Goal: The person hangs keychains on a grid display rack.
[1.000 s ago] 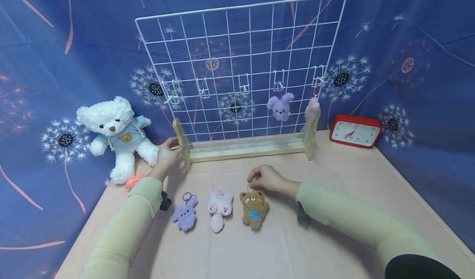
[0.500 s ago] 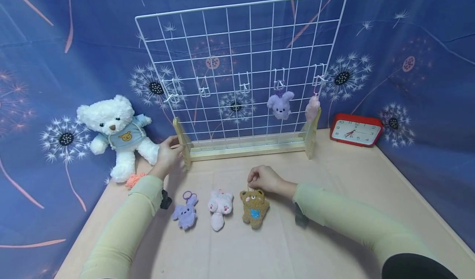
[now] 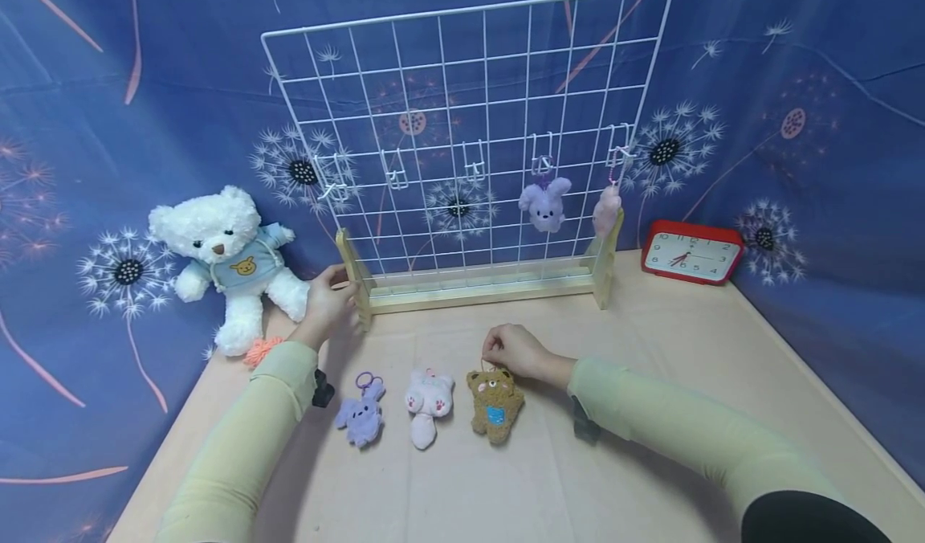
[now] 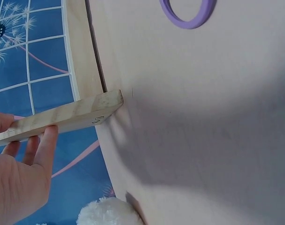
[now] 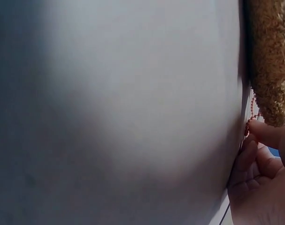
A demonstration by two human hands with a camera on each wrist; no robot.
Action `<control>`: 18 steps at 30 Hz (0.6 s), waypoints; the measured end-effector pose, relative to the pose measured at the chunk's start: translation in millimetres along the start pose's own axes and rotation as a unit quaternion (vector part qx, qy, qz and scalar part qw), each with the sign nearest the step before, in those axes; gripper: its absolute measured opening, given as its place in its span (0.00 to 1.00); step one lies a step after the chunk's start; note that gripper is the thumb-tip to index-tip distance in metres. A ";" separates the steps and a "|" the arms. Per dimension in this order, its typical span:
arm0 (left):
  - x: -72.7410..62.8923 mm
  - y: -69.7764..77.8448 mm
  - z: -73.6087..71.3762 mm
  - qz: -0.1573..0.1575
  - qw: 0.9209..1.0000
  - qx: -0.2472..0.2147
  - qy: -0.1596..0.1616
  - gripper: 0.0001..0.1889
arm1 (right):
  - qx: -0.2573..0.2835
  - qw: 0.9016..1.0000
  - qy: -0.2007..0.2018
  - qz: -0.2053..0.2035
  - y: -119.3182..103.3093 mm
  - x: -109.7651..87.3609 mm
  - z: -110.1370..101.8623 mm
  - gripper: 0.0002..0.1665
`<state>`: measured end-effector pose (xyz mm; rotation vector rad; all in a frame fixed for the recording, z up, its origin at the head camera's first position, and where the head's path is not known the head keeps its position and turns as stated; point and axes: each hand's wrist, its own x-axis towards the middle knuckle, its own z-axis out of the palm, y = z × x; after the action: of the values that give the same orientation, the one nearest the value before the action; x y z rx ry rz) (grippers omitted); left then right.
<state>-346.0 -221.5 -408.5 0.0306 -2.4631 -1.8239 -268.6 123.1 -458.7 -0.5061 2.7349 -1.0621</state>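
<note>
My left hand (image 3: 330,306) grips the left wooden upright (image 4: 81,110) of the rack stand, thumb on one face and fingers on the other in the left wrist view. With thumb and fingertips, my right hand (image 3: 522,352) pinches the reddish bead chain (image 5: 253,110) of a brown plush bear keychain (image 3: 495,414). The bear lies face up on the table and has a blue patch on its belly. To its left lie a white-and-pink plush keychain (image 3: 426,406) and a purple bunny keychain (image 3: 360,421) with a purple ring (image 4: 191,22).
A white wire grid (image 3: 462,69) stands behind, bearing several white hooks (image 3: 396,175). A purple bunny plush (image 3: 545,206) and a pink plush (image 3: 607,212) hang at its right. A white teddy bear (image 3: 231,262) and orange yarn (image 3: 262,352) are left; a red clock (image 3: 691,252) stands right.
Almost nothing differs. My right forearm has shifted very slightly left, while the hand keeps its pinch on the chain. The left hand stays on the upright.
</note>
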 end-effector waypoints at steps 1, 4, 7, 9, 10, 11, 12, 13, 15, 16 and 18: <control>-0.2 0.3 -0.1 0.000 1.000 0.002 0.000 0.28 | -0.001 1.000 0.001 -0.001 -0.1 0.0 -0.1 0.07; -0.4 0.8 0.1 0.002 1.000 0.006 0.002 0.28 | 0.002 1.000 0.002 -0.002 -0.1 0.1 -0.7 0.07; -0.6 1.3 0.7 0.003 1.000 0.008 0.006 0.27 | 0.010 1.000 0.005 -0.006 0.2 -0.5 -1.2 0.07; -0.6 1.8 1.0 0.004 1.000 0.009 0.009 0.26 | 0.017 1.000 0.009 -0.009 0.5 -1.2 -1.3 0.07; -0.8 1.7 0.9 0.005 1.000 0.010 0.009 0.26 | 0.019 1.000 0.011 -0.011 0.6 -1.6 -1.2 0.07; -0.7 1.5 0.7 0.006 1.000 0.010 0.009 0.26 | 0.021 1.000 0.013 -0.012 0.4 -2.0 -1.2 0.07; -0.7 1.5 0.5 0.007 1.000 0.010 0.009 0.26 | 0.023 1.000 0.014 -0.012 0.3 -2.4 -1.1 0.07; -0.7 1.4 0.2 0.007 1.000 0.010 0.008 0.27 | 0.024 1.000 0.016 -0.012 0.0 -2.7 -1.0 0.07; -0.7 1.3 -0.1 0.010 1.000 0.008 0.007 0.27 | 0.028 0.999 0.017 -0.011 -0.6 -3.6 -0.9 0.07; -0.5 1.1 -0.3 0.010 1.000 0.007 0.007 0.27 | 0.029 0.999 0.016 -0.010 -0.8 -4.0 -0.9 0.06; 0.0 0.7 -0.3 0.009 1.000 0.006 0.007 0.26 | 0.031 0.999 0.018 -0.008 -1.0 -4.5 -1.1 0.06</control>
<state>-345.9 -221.7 -407.8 0.0208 -2.4573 -1.7954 -264.4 124.7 -457.0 -0.5064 2.7234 -1.1661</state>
